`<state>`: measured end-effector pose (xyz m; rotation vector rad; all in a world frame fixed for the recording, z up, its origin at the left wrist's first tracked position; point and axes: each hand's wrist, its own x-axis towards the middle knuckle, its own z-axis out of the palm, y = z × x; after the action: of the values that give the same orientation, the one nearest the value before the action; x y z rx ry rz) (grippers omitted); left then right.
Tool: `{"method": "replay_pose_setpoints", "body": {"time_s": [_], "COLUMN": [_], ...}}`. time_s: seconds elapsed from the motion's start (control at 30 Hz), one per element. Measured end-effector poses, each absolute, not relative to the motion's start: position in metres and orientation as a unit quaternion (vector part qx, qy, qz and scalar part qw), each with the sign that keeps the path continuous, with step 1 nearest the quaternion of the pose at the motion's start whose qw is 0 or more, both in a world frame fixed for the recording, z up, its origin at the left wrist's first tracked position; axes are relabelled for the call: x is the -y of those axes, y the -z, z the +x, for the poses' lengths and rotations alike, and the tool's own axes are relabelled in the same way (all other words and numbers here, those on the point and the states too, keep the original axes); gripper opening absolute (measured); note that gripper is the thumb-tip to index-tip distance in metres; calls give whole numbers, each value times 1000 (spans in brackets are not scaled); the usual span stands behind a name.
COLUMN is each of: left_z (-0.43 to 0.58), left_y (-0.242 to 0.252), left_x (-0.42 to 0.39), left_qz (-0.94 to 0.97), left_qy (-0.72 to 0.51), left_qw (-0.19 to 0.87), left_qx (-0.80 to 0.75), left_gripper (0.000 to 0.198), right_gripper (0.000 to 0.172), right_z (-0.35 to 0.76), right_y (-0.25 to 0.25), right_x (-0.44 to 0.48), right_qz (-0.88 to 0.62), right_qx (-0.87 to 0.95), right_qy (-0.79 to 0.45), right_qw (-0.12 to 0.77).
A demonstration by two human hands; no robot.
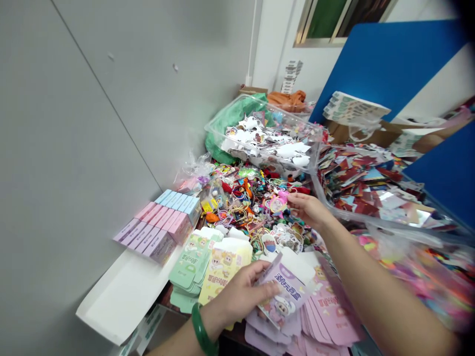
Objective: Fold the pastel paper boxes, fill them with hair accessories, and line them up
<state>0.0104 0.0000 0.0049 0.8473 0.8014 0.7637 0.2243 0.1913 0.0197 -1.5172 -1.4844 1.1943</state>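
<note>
My left hand (241,294), with a green bangle on the wrist, grips a flat purple printed box (285,289) with a cartoon figure, held over a stack of pink flat boxes (330,311). My right hand (308,207) reaches forward into a heap of colourful hair ties and small trinkets (245,202), its fingers pinched on a small pink toy piece (277,202). Cartoon stickers (285,240) lie between the two hands.
Stacks of green (191,264) and yellow flat boxes (224,264) lie at the left. Assembled pink and blue boxes (163,222) sit by the grey wall. A clear bin of stickers (267,138) stands behind, another of red cards (371,185) at right. Blue boards rise at the back right.
</note>
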Motion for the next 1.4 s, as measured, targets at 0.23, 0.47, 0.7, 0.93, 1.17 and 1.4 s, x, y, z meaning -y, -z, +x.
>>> {"method": "replay_pose_setpoints", "body": {"time_s": [0.23,0.47,0.7,0.93,1.17,1.4], "left_z": [13,15,19,17,13,14], "left_y": [-4,-7,-7,-3,-5,-13], "left_x": [3,3,5,5,6,6], "left_qz": [388,385,370,378,369,370], "left_qy": [-360,-358,-341,-369,-369,-366], "left_qw": [766,772,782,769,774,782], "left_qx": [-366,-357,-368,-360,-359,-343], "left_gripper": [44,49,56,61,60,50], "right_gripper": [38,87,41,14,32,49], "right_z": [221,207,187,175,169,195], "right_y": [-10,0,28,31,1,-34], "right_x": [-193,-187,-196,-207,-220,-224], "right_qz": [-625,-610,-615,-523,-582,-652], "right_qx": [584,690,756,836,787,677], "right_qy": [-433,-353,-192,-132,-159,-282], "right_qw": [284,165,116,103,130,193]}}
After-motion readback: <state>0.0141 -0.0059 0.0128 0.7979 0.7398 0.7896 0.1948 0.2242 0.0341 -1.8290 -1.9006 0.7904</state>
